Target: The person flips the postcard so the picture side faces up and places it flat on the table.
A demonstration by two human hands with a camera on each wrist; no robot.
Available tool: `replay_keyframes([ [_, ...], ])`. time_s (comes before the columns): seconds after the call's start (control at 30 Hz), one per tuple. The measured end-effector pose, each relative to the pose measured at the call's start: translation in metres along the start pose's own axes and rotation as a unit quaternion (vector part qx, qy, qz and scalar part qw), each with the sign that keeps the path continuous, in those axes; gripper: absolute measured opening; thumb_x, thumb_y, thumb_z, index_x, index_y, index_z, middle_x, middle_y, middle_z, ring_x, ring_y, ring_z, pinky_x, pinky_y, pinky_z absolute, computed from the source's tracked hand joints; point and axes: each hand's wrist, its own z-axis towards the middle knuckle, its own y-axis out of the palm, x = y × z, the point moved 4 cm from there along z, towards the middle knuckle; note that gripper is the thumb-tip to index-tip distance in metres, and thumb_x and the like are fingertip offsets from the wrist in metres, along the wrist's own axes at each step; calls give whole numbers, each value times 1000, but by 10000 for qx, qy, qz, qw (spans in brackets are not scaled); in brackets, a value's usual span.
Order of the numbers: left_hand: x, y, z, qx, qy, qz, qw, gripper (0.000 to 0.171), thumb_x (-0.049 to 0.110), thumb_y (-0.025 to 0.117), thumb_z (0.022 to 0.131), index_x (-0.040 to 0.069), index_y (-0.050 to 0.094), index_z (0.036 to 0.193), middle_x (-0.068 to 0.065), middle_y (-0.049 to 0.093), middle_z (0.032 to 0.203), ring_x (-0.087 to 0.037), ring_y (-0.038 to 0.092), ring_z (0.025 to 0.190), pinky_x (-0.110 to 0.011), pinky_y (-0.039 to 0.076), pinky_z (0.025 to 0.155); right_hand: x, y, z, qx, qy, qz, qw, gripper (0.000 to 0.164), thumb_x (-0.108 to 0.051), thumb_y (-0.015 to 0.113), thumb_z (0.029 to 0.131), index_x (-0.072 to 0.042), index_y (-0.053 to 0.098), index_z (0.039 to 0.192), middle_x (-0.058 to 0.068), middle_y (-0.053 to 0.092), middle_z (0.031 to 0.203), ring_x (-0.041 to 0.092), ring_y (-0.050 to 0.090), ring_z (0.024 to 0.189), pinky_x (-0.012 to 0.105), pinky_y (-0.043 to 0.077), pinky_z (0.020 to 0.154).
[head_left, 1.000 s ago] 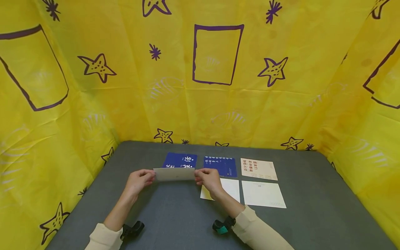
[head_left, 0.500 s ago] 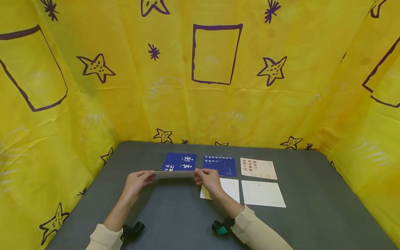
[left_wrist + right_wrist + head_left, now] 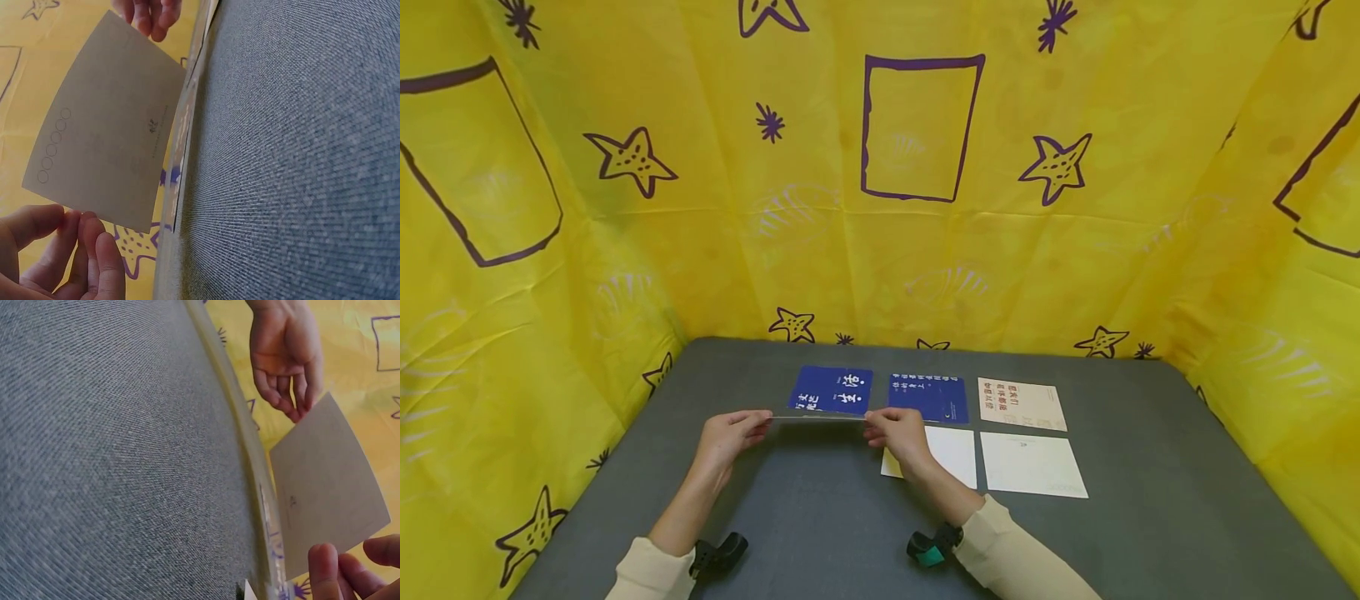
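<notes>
A pale postcard (image 3: pixel 818 417) is held up off the table, seen almost edge-on in the head view. My left hand (image 3: pixel 730 439) pinches its left edge between thumb and fingers; my right hand (image 3: pixel 904 437) pinches the right edge. In the left wrist view the underside of the postcard (image 3: pixel 112 125) shows a row of small circles and a tiny printed mark. Beyond it, a blue card (image 3: pixel 833 388) with white characters lies on the table. Below my right hand is a white card (image 3: pixel 953 454), partly hidden by the hand and forearm.
A second blue card (image 3: pixel 928 400), a cream card (image 3: pixel 1022 406) with brown characters and another white card (image 3: pixel 1034 464) lie on the grey tabletop (image 3: pixel 805 533). Yellow patterned cloth (image 3: pixel 820 250) walls in the table at the back and both sides.
The postcard has tilted from showing its pale face to nearly edge-on in the head view, uncovering more of the blue card behind. Both hands stay almost in place.
</notes>
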Motion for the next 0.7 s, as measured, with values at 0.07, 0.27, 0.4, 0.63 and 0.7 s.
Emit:
replay_keyframes([
  [0.07,-1,0,0,26,-15,9,10000,34,15,67,91,-12,67,112,-3,76,90,-8,70,78,-27,58,78,1,1,0,4,6,49,10000,27,-12,64,92,13,69,101,28,71,97,17,70,70,29,59,63],
  [0.27,-3,1,0,102,-48,171,9998,33,16,69,90,-11,68,110,-1,74,89,-8,68,78,-27,58,77,5,3,0,-12,8,262,9997,25,-8,62,92,14,68,101,32,70,96,13,67,63,29,58,60],
  [0.4,-4,2,0,114,-58,202,9997,36,16,70,89,-12,67,112,0,73,89,-10,68,79,-29,58,78,7,2,0,41,75,336,9994,23,-6,61,91,14,68,102,31,70,94,13,66,61,28,58,59],
  [0.63,-5,4,0,70,-54,163,9998,38,13,69,90,-14,64,116,3,74,88,-2,65,75,-23,57,75,14,3,-1,22,262,618,9977,22,-2,63,88,16,66,101,8,68,75,10,64,56,23,55,55],
  [0.7,-6,4,0,36,-35,124,9999,38,11,68,90,-15,63,117,3,74,89,0,64,73,-22,56,74,16,3,-1,0,318,642,9974,22,-1,63,88,17,66,102,4,66,71,9,63,55,22,54,53],
])
